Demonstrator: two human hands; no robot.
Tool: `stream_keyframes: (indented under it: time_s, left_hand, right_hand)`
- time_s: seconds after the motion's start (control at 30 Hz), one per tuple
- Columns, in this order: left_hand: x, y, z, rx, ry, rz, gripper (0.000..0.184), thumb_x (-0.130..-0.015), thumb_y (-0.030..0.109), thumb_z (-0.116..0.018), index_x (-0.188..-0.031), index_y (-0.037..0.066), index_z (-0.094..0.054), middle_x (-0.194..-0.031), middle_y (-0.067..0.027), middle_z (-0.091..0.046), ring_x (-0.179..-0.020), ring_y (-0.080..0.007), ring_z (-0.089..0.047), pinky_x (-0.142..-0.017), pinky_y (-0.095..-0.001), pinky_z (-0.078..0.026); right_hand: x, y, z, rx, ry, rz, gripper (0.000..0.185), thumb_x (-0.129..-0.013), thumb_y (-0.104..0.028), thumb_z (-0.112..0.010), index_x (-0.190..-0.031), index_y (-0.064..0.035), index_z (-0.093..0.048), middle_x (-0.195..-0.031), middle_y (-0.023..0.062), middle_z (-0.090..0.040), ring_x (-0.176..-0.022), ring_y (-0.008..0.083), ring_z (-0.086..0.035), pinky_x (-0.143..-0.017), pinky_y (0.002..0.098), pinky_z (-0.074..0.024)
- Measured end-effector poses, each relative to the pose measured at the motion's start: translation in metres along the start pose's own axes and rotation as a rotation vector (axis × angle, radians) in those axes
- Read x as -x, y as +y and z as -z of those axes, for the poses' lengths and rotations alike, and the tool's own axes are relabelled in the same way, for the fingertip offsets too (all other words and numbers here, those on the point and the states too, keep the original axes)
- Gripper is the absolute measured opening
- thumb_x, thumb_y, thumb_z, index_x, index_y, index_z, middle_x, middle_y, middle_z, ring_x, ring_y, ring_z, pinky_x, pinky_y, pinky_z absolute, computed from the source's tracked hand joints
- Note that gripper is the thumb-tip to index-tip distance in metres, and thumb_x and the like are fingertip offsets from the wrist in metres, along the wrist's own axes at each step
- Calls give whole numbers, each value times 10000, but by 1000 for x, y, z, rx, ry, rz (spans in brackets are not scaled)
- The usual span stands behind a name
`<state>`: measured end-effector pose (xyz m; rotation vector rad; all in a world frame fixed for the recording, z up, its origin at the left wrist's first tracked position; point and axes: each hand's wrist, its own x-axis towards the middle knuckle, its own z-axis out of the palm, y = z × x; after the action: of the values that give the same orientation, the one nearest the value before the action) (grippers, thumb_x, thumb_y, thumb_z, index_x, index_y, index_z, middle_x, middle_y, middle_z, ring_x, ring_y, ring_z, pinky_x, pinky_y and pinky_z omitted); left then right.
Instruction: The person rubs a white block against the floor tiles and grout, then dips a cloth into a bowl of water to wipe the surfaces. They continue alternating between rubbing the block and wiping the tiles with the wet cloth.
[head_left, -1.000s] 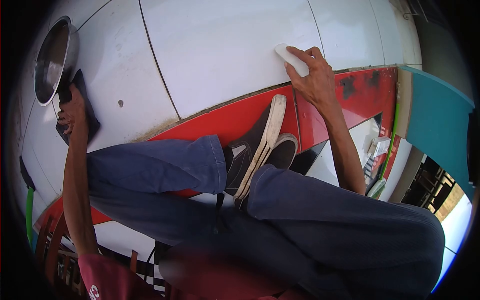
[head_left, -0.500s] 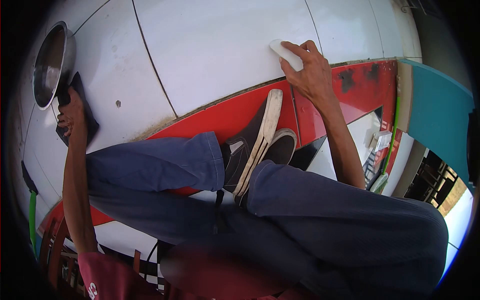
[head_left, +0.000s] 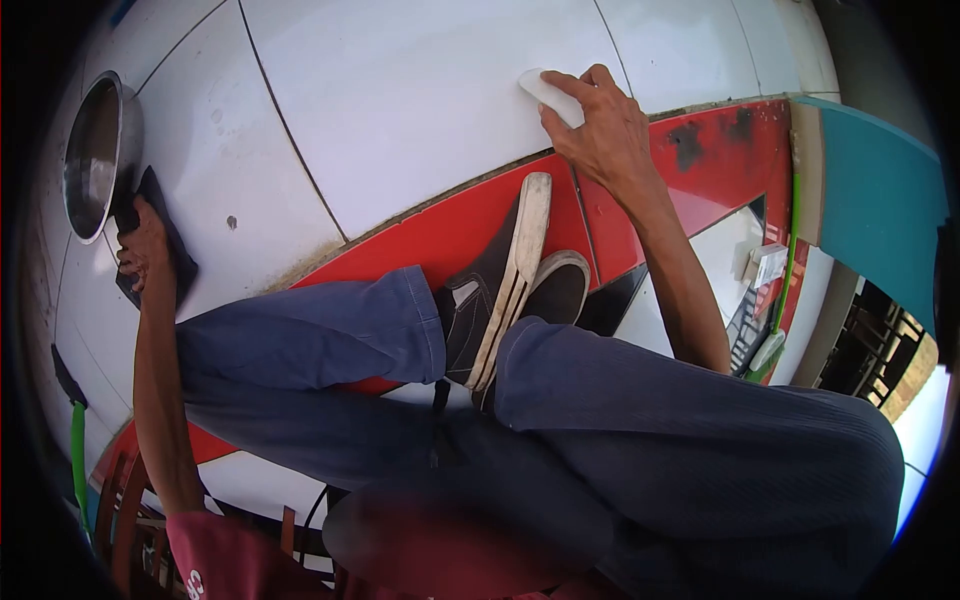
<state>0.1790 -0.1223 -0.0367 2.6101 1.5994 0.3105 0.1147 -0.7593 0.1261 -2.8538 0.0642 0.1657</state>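
- Right hand [head_left: 600, 125] is grasping a white block [head_left: 552, 98], its thumb pressing along the near side and its fingers curving over the far side
- Block is lying against the white tiles [head_left: 400, 90], just beyond the dark seam where a red strip [head_left: 430, 228] is beginning, with one end poking out past the fingertips
- Left hand [head_left: 145, 245] is resting on a black cloth [head_left: 168, 235], well apart from the block, its fingers curling under; whether they are clenching the cloth or only leaning on it, one cannot tell
- Steel bowl [head_left: 130, 150] is standing on the tiles just beside the left hand, its inside looking brownish and dim
- Small dark mark [head_left: 232, 223] is showing on the tiles between the cloth and the block
- Two dark shoes [head_left: 480, 300] with pale soles are pointing toward the seam, between the hands, and blue trousers [head_left: 300, 330] are covering the folded legs
- Right forearm is reaching past the raised knee, crossing the red strip near a sooty stain [head_left: 688, 146]
- White box [head_left: 768, 262] is lying beside a green pole [head_left: 795, 230], on the person's right
- Green handle [head_left: 78, 440] is showing at the far left
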Motion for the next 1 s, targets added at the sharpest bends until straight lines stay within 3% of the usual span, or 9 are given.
stream_keyframes:
  time_s: [0.03,0.17,0.27,0.3,0.43,0.63,0.73,1.0]
  left_hand:
    - [-5,6,0,5,9,12,1117,-702,898,-514,-1480,97,-470,-1547,-174,-382,-1498,-409,-195,-1173,-694,-64]
    - [-2,6,-3,12,48,3,1106,-706,898,-518,-1476,105,-478,-1547,-169,-377,-1491,-412,-204,-1163,-704,-76]
    - [8,12,16,31,-43,-11,1145,-746,893,-479,-1512,44,-420,-1603,-208,-310,-1518,-433,-162,-1179,-700,-50]
    - [6,16,15,32,-25,-22,1142,-747,893,-481,-1512,47,-421,-1601,-208,-313,-1516,-433,-168,-1179,-700,-50]
    - [7,9,15,27,-15,-8,1131,-748,892,-483,-1511,59,-428,-1597,-208,-318,-1513,-434,-178,-1178,-702,-50]
    - [7,14,12,31,-5,-8,1125,-753,898,-469,-1514,70,-428,-1604,-202,-311,-1518,-429,-163,-1177,-702,-51]
    - [14,7,12,29,-29,-25,1128,-749,902,-467,-1519,79,-419,-1608,-194,-305,-1520,-427,-153,-1173,-708,-48]
    - [13,9,13,1,-35,2,1086,-749,868,-521,-1491,79,-448,-1580,-168,-337,-1505,-400,-179,-1184,-677,-64]
  right_hand:
    - [3,4,-3,8,42,46,396,-833,-272,-707,-1210,-156,-730,-997,132,-597,-769,337,-680,-721,467,-557]
    - [7,4,-2,-9,2,3,385,-843,-261,-694,-1208,-144,-726,-1022,148,-599,-762,365,-679,-716,467,-558]
    - [1,4,-5,10,61,58,395,-833,-277,-707,-1207,-152,-730,-1008,136,-597,-765,353,-688,-719,473,-557]
    - [5,1,-1,28,-3,1,398,-862,-298,-713,-1240,-174,-725,-989,120,-612,-815,312,-676,-775,451,-545]
    - [4,-1,-2,39,2,-26,393,-865,-296,-708,-1241,-182,-724,-995,131,-607,-815,316,-676,-773,449,-548]
    - [13,8,-2,74,69,-120,379,-870,-300,-705,-1230,-183,-727,-1014,137,-613,-808,326,-684,-754,461,-551]
    - [-4,11,-9,86,173,-28,373,-843,-244,-694,-1198,-133,-717,-1018,169,-600,-784,365,-690,-705,469,-569]
    - [1,10,-7,141,160,-60,393,-838,-240,-711,-1215,-129,-710,-992,146,-590,-742,341,-687,-669,457,-562]
